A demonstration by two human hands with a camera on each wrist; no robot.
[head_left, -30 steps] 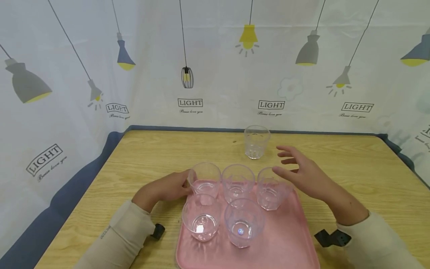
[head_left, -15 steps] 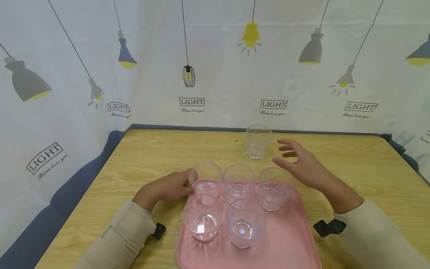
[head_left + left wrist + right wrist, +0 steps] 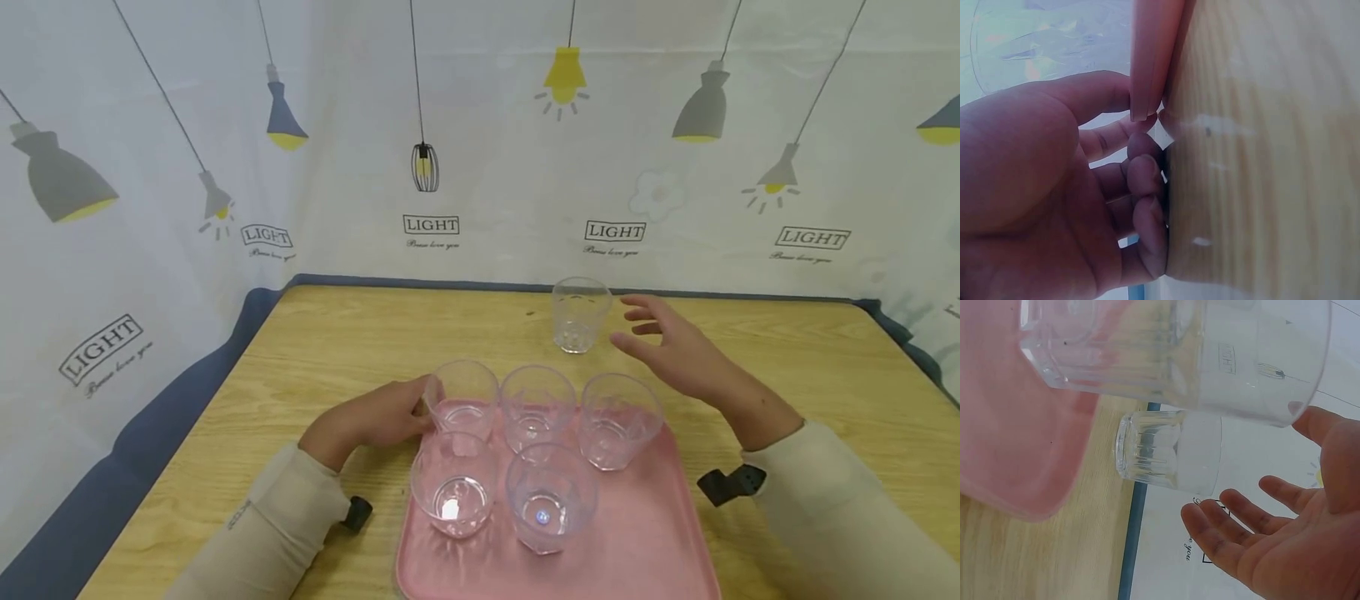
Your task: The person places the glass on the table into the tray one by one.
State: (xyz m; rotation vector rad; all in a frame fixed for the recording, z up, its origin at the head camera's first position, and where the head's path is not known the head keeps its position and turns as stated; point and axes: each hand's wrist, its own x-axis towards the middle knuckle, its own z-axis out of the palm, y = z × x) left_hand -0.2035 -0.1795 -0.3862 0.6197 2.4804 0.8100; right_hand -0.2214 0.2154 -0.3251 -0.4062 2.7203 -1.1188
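A pink tray (image 3: 637, 542) holds several clear plastic cups standing upright, among them a front-left cup (image 3: 453, 492) and a back-right cup (image 3: 618, 425). At the tray's far left corner my left hand (image 3: 386, 414) holds the rim between thumb and fingers; in the left wrist view the curled fingertips (image 3: 1147, 175) rest near the wood. Beyond the tray, one more clear cup (image 3: 581, 317) stands alone on the table. My right hand (image 3: 675, 346), its fingers loosely spread, is just right of that lone cup, apparently without touching it, and holds nothing.
The wooden table (image 3: 337, 333) runs back to a white curtain (image 3: 510, 167) printed with lamps. A dark blue band (image 3: 420, 287) follows the table's back edge. The back-right cup on the tray stands close to my right forearm.
My right hand has moved up and away from the back-right cup, toward the lone cup at the back. The left hand stays at the tray corner. The head view has shifted slightly.
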